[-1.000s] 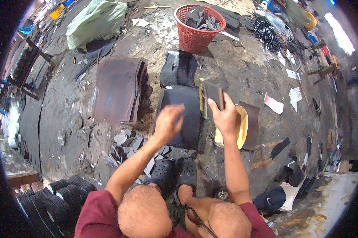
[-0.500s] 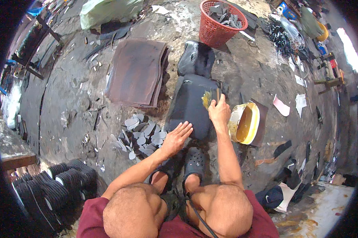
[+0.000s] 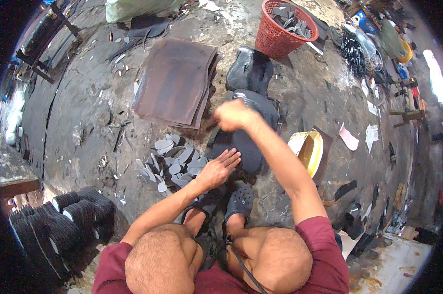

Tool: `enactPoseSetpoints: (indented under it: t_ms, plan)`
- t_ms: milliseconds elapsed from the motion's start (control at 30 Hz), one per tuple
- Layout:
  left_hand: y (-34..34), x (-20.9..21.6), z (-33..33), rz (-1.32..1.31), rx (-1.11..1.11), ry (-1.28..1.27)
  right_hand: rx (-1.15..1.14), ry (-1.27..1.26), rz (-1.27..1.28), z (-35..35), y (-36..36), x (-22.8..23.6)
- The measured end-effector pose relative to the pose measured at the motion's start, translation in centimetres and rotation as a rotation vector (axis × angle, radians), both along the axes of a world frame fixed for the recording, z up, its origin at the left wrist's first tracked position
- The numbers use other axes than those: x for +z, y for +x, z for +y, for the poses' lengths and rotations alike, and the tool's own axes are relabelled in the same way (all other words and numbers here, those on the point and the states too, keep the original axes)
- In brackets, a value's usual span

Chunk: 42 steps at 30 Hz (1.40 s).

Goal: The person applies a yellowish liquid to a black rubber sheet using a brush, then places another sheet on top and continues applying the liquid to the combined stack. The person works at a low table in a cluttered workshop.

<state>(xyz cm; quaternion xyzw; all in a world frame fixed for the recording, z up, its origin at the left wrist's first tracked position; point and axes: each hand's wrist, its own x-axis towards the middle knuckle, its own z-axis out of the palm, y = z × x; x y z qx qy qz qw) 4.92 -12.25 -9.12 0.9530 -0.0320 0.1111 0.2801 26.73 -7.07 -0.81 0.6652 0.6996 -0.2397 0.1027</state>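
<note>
Just beyond the dark clogs [image 3: 239, 201] lies a black pad [image 3: 251, 153], the left hand [image 3: 218, 170] flat on its near left edge, fingers stretched. Over the pad the right arm [image 3: 285, 159] slants leftward, the right hand [image 3: 232, 115] curled, too blurred to tell whether it grips anything.

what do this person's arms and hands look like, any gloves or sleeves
The left hand and the right hand are bare, with no gloves, and no watch or band shows at the wrists. The maroon sleeves are short and look plain, leaving the forearms uncovered. The right hand is blurred, so finer details there can't be made out.
</note>
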Motion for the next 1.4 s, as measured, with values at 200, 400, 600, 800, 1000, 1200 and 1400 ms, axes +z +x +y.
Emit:
enactPoseSetpoints:
  t_ms: [200,400,600,800,1000,1200,1400]
  plan:
    - [1.3,0.4,0.4,0.050,-0.011,0.003,-0.162,0.287,0.018,-4.7,0.3,1.7]
    - [1.6,-0.3,-0.7,-0.091,-0.042,0.073,-0.565,0.344,-0.097,-7.5,7.2,-0.3]
    - [0.9,-1.2,-3.5,0.275,0.090,-0.005,-0.016,0.114,0.004,-5.4,-5.6,-0.5]
    - [1.0,-0.6,-1.9,0.067,0.006,0.035,-0.186,0.441,0.051,-7.3,-4.3,0.6]
    - [0.5,-0.7,-3.2,-0.049,0.043,0.121,-0.308,0.440,-0.105,-9.2,-2.2,-1.3]
    - [-2.5,-0.1,-7.3,-0.035,-0.312,-0.077,-0.138,0.514,-0.106,-14.2,-9.5,-2.0]
    - [-3.2,-1.4,-8.9,0.134,-0.261,-0.347,-0.148,0.493,-0.076,-16.5,-12.9,-1.9]
